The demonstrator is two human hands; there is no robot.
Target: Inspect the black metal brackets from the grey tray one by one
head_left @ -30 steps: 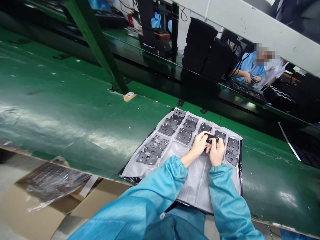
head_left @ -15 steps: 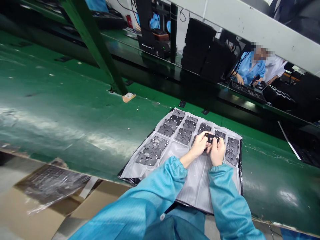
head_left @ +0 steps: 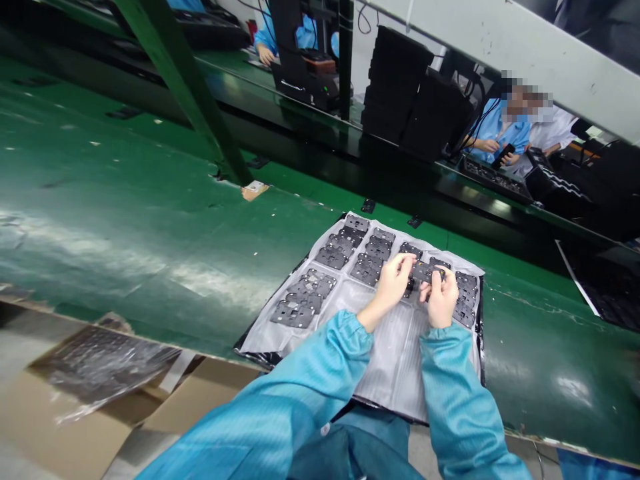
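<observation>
Pinching the right end of a flat black bracket plate (head_left: pixel 426 272), the right hand (head_left: pixel 441 300) has its thumb on the upper face and its other fingers curled beneath, so it is the hand with the surer hold. The plate lies just to the far left of that thumb, its long axis running roughly left to right across the view, the right end dipping slightly toward the near side. At the opposite end is the left hand (head_left: pixel 395 283), thumb and fingers drawn close together with hardly any gap; its fingertips meet the plate's left edge or stop just beside it, and at this scale I cannot tell whether they grip. Both hands are raised over a compartmented tray with a white liner (head_left: pixel 395 360), the plate above its middle far compartments. Similar plates lie overlapping in the tray: a far-left stack (head_left: pixel 334 256), a second stack (head_left: pixel 367 268) just to its right, a near-left stack (head_left: pixel 297 310), and a far-right stack (head_left: pixel 467 288) just beyond the right hand's right side. On the green workbench (head_left: pixel 175 227) past the tray's far edge lie two small dark pieces (head_left: pixel 369 205), apart from each other.
</observation>
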